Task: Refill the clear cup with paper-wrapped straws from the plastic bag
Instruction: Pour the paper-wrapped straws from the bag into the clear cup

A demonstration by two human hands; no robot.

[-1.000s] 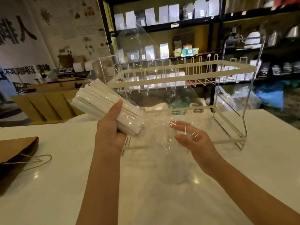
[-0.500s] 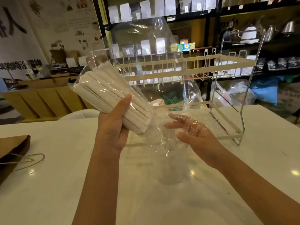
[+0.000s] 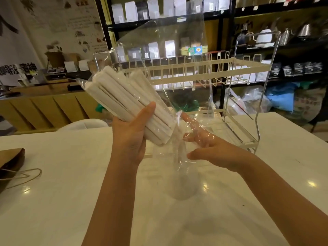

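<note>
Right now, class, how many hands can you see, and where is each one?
2. The left hand grips the bundle of paper-wrapped straws inside the plastic bag. The right hand reaches into the bag's loose end, fingers straight.

A glossy white table (image 3: pixel 53 201) carries a clear cup (image 3: pixel 183 189) near its middle, a wire rack (image 3: pixel 245 139) at the far edge toward the right, and a brown paper bag (image 3: pixel 10 162) at the left edge.
</note>
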